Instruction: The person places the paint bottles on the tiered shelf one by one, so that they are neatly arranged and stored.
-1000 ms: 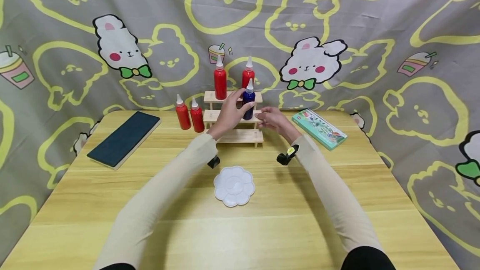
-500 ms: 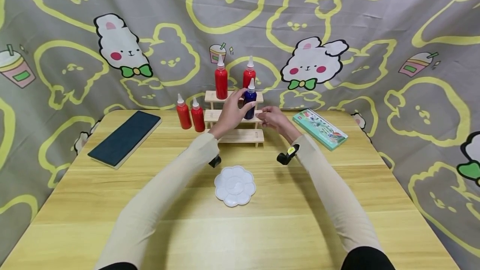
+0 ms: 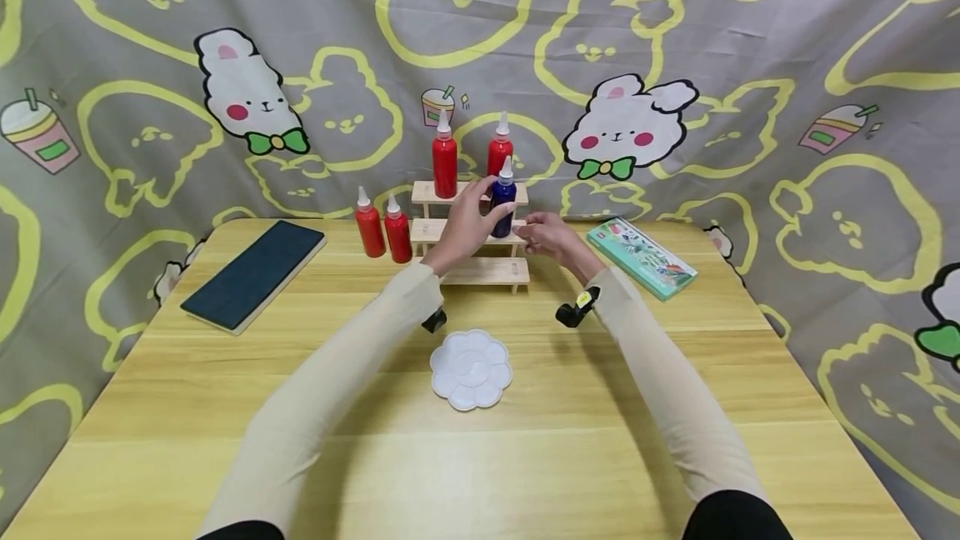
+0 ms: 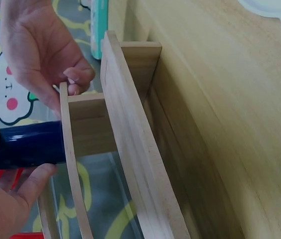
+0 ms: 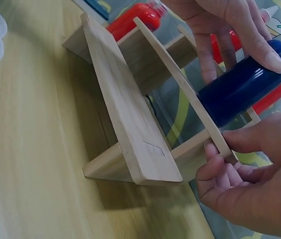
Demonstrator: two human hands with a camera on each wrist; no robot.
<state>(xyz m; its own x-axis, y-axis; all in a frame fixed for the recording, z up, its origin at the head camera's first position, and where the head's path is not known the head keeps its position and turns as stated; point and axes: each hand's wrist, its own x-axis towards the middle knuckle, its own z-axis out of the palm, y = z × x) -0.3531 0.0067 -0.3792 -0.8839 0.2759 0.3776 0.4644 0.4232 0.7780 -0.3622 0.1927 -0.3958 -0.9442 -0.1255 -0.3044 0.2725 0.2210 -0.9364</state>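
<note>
A dark blue squeeze bottle (image 3: 502,211) with a white nozzle stands upright on the middle step of a three-step wooden stand (image 3: 480,272). My left hand (image 3: 465,227) holds this bottle, thumb on the near side and fingers round its far side. In the right wrist view, my right hand (image 5: 260,174) pinches the right end of the middle shelf board (image 5: 178,74), thumb above and curled fingers below. Two red squeeze bottles stand on the top step, one at the left (image 3: 445,167) and one behind the blue bottle (image 3: 499,155).
Left of the stand, two more red bottles (image 3: 370,230) stand on the wooden table (image 3: 480,473). A white flower-shaped palette (image 3: 471,371) lies in front. A dark flat board (image 3: 255,273) is at the left, a green box (image 3: 642,257) at the right. Patterned cloth (image 3: 480,15) hangs behind.
Both hands keep the same hold on the bottle and the shelf end. Only the head view has shifted slightly, so everything sits a little further right in the picture.
</note>
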